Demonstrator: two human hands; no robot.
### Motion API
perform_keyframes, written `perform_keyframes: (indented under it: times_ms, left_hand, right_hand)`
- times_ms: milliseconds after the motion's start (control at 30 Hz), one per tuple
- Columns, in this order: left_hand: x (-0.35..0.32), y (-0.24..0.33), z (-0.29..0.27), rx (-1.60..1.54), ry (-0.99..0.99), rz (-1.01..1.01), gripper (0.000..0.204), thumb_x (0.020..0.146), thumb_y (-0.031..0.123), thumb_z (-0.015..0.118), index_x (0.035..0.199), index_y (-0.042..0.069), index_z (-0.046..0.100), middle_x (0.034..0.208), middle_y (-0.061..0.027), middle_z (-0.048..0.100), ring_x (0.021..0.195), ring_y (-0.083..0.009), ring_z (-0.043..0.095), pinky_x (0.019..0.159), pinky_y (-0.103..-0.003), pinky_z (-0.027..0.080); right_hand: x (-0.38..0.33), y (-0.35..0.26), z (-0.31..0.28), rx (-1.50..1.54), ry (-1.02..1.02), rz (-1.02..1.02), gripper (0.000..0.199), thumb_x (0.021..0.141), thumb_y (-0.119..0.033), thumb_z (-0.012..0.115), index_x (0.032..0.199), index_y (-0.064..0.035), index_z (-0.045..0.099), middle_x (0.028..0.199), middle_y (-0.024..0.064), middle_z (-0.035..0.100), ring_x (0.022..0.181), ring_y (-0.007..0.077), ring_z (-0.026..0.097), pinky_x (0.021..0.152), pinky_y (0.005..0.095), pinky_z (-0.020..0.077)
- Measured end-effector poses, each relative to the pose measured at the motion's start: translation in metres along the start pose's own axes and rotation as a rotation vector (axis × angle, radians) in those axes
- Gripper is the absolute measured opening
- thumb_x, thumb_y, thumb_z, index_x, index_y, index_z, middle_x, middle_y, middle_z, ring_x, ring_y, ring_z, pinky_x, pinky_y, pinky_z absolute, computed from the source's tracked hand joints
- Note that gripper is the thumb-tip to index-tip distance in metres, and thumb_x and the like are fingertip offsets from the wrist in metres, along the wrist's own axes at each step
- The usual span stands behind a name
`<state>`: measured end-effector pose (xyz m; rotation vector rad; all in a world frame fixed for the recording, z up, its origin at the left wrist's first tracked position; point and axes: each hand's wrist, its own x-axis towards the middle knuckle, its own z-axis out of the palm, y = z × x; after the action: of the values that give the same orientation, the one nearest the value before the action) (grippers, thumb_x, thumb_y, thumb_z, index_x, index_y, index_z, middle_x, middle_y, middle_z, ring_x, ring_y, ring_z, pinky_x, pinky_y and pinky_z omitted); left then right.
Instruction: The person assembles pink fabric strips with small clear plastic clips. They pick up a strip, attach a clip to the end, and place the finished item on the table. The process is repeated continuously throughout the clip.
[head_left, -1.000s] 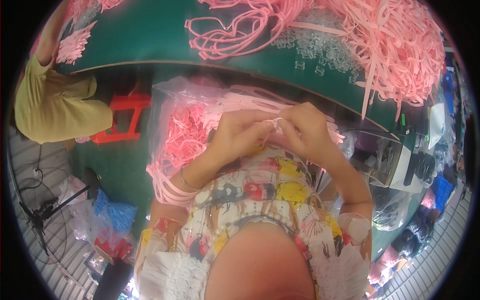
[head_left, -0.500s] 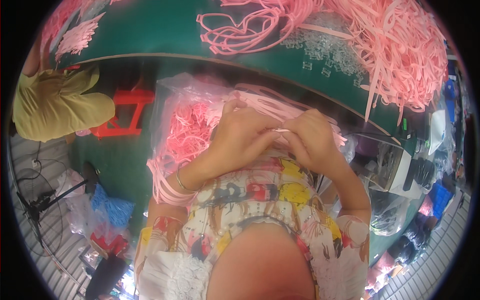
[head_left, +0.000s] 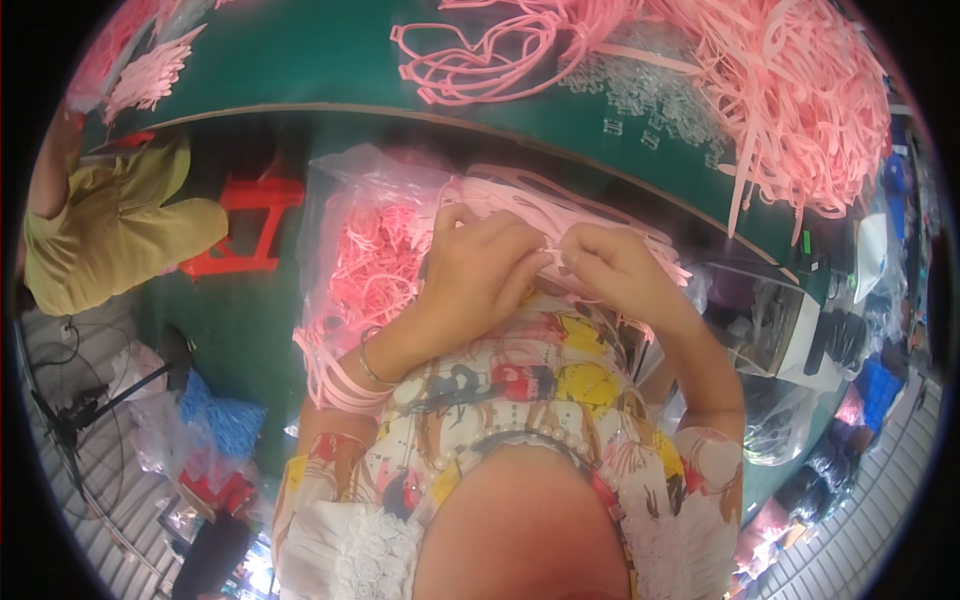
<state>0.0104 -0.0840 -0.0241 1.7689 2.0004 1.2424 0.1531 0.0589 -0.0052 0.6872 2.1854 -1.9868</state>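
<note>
In front of my chest, my left hand (head_left: 485,262) is closed in a pinch, holding a pale pink strap (head_left: 553,262) at its fingertips. Just to the right, my right hand (head_left: 618,268) is curled closed at the same strap; its fingertips are mostly hidden. A narrow gap separates the two hands, and any small fitting there is too small to make out. Looped pink straps (head_left: 345,378) hang over my left forearm beside a thin bangle (head_left: 370,364). Behind my hands lie long pale pink straps (head_left: 600,222). Left of them, a clear plastic bag (head_left: 325,200) holds tangled pink straps (head_left: 372,262).
A green table (head_left: 300,55) bears pink strap loops (head_left: 480,62), clear plastic buckles (head_left: 640,95) and a large heap of pink straps (head_left: 810,110). A red stool (head_left: 262,225) stands left, near a person in yellow trousers (head_left: 120,230). A blue bundle (head_left: 222,415) lies on the floor.
My hands have drawn slightly apart; the left has shifted a little left and the right has turned. At the far left, the person's arm has come further into view.
</note>
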Motion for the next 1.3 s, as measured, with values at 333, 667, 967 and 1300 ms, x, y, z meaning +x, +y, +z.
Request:
perform_keyframes:
  times_ms: [333, 667, 967, 1300]
  left_hand:
    - [-0.006, -0.007, 0.005, -0.062, -0.175, 0.149, 0.011, 0.077, 0.012, 0.067, 0.083, 0.006, 0.060, 0.071, -0.0046, 0.057, 0.063, -0.0212, 0.053, 0.066, -0.034, 0.034]
    - [-0.004, -0.010, -0.011, -1.106, -0.426, -0.694, 0.022, 0.091, 0.023, 0.057, 0.085, 0.003, 0.062, 0.069, -0.0007, 0.058, 0.061, -0.0074, 0.053, 0.055, -0.021, 0.042]
    - [-0.002, -0.016, -0.005, -1.397, -0.316, -0.834, 0.019, 0.089, 0.022, 0.060, 0.087, 0.003, 0.058, 0.082, -0.0008, 0.057, 0.073, -0.0071, 0.054, 0.065, -0.021, 0.044]
    - [0.015, -0.019, -0.011, -0.378, 0.382, -0.031, 0.013, 0.086, 0.013, 0.061, 0.089, 0.002, 0.055, 0.086, -0.0016, 0.058, 0.079, -0.0115, 0.054, 0.076, -0.028, 0.043]
  right_hand:
    - [0.022, 0.024, -0.008, 0.179, -0.228, 0.027, 0.018, 0.085, -0.016, 0.051, 0.075, -0.0046, 0.061, 0.064, -0.0035, 0.053, 0.055, 0.0035, 0.045, 0.046, 0.0201, 0.0356]
    - [0.013, 0.016, -0.001, 0.101, -0.072, -0.188, 0.008, 0.081, -0.011, 0.060, 0.080, -0.0029, 0.061, 0.071, 0.0003, 0.057, 0.061, 0.0061, 0.050, 0.054, 0.0225, 0.0388]
    - [0.020, 0.021, 0.014, -0.493, 0.337, -0.761, 0.013, 0.073, -0.007, 0.066, 0.084, -0.0022, 0.061, 0.065, 0.0067, 0.054, 0.063, 0.0197, 0.055, 0.063, 0.0300, 0.0429]
    - [0.006, -0.023, -0.021, -0.043, -0.007, -0.374, 0.017, 0.078, -0.011, 0.067, 0.090, 0.0010, 0.066, 0.077, 0.0067, 0.063, 0.078, 0.0099, 0.056, 0.069, 0.0267, 0.0449]
